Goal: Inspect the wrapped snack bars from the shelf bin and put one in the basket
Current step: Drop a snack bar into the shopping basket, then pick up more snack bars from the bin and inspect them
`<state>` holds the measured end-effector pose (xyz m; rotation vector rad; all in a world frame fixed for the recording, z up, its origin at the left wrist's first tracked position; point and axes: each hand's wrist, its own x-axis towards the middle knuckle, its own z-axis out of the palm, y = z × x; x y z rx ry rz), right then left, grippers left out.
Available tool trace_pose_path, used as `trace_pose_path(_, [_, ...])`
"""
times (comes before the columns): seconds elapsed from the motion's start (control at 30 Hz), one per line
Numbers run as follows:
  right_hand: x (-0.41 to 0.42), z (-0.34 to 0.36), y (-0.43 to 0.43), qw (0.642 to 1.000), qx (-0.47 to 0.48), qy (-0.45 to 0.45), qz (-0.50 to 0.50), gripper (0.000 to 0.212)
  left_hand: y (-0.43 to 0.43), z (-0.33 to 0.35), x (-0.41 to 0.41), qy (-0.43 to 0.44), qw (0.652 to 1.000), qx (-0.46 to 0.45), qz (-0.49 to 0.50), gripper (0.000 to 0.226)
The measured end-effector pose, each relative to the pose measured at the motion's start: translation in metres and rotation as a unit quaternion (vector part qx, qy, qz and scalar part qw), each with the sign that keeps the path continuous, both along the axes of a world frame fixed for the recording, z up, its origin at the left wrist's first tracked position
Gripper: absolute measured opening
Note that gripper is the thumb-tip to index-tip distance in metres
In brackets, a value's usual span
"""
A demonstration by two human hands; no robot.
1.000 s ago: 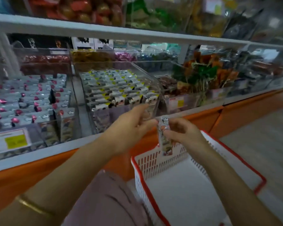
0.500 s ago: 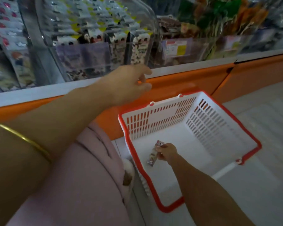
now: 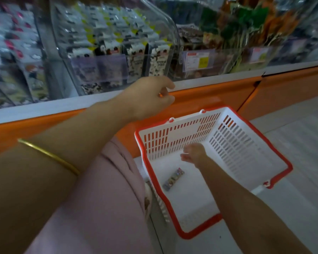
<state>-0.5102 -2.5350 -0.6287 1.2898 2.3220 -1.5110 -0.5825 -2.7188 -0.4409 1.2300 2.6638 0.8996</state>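
Snack bar point(image 3: 173, 178) in a colourful wrapper lies flat on the white bottom of the basket point(image 3: 174, 138), close to its left wall and angled toward the far right corner. Nothing touches the bar. The basket is white slatted plastic with a red rim and sits on pale floor tiles point(image 3: 301, 143), its far edge against the orange shelf front point(image 3: 218, 92).

The right hand point(image 3: 193, 154) hovers inside the basket, beyond the bar and apart from it, fingers loose and slightly bent, holding nothing. The left hand point(image 3: 151, 98) is raised in front of the shelf's front edge, above the basket's far left corner, fingers loosely curled with nothing in them. A thin gold bangle point(image 3: 50, 154) circles the left forearm, above a pink garment point(image 3: 103, 198).

Behind the left hand stands a clear shelf bin point(image 3: 117, 43), filled with rows of wrapped bars point(image 3: 159, 57) in black-and-white patterned wrappers. A price label point(image 3: 198, 60) is on the next bin to the right.
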Motion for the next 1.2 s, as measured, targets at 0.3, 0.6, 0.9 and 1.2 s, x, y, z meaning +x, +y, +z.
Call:
trace_pose_path(0.3, [-0.053, 0.224, -0.109, 0.909, 0.022, 0.369, 0.194, 0.013, -0.099, 0.039, 0.0, 0.104, 0.969, 0.17, 0.145, 0.027])
trace_pose_path(0.6, [-0.127, 0.279, -0.237, 0.796, 0.296, 0.395, 0.351, 0.011, -0.219, 0.046, -0.05, 0.193, 0.937, 0.03, 0.291, 0.033])
trace_pose_path(0.9, [-0.156, 0.264, -0.247, 0.726, 0.458, 0.283, 0.427, 0.009, -0.233, 0.032, -0.094, 0.211, 0.938, -0.154, 0.228, 0.052])
trace_pose_path(1.2, [-0.161, 0.264, -0.244, 0.702, 0.484, 0.229, 0.47, 0.012, -0.237, 0.021, -0.105, 0.179, 0.947, -0.15, 0.219, 0.053])
